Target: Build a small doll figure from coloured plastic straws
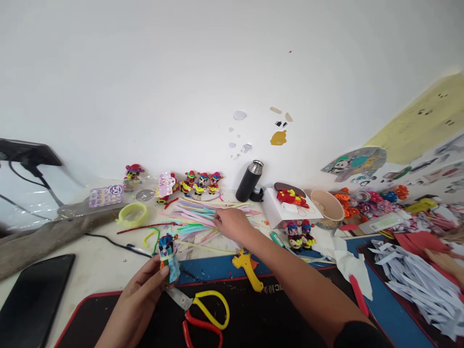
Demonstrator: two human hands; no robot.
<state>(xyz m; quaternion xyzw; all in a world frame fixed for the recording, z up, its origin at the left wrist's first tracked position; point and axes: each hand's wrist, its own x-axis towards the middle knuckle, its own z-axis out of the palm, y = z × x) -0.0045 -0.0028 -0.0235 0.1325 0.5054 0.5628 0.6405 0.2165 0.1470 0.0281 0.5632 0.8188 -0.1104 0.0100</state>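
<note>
My left hand (pixel 148 285) is closed around a small pipe-cleaner figurine (pixel 167 253) with a blue headdress and light-blue body, held upright. Farther forward, my right hand (pixel 230 222) reaches onto a loose pile of pastel pipe cleaners (pixel 192 212). Its fingers are curled down at the pile, and what they hold, if anything, is hidden. Scissors (pixel 186 302) with one yellow and one red handle lie on the black mat (pixel 275 314), just right of my left hand. Below my right forearm rests a yellow glue gun (pixel 249 270).
Several finished figurines (pixel 201 182) stand along the wall. A black thermos (pixel 249 181), white box (pixel 290 205) and bowl (pixel 328 205) are at the back right. Yellow tape (pixel 133 215) and a dark phone-like slab (pixel 34 299) lie left. Paper strips (pixel 424 287) and another person's hand (pixel 444 263) are far right.
</note>
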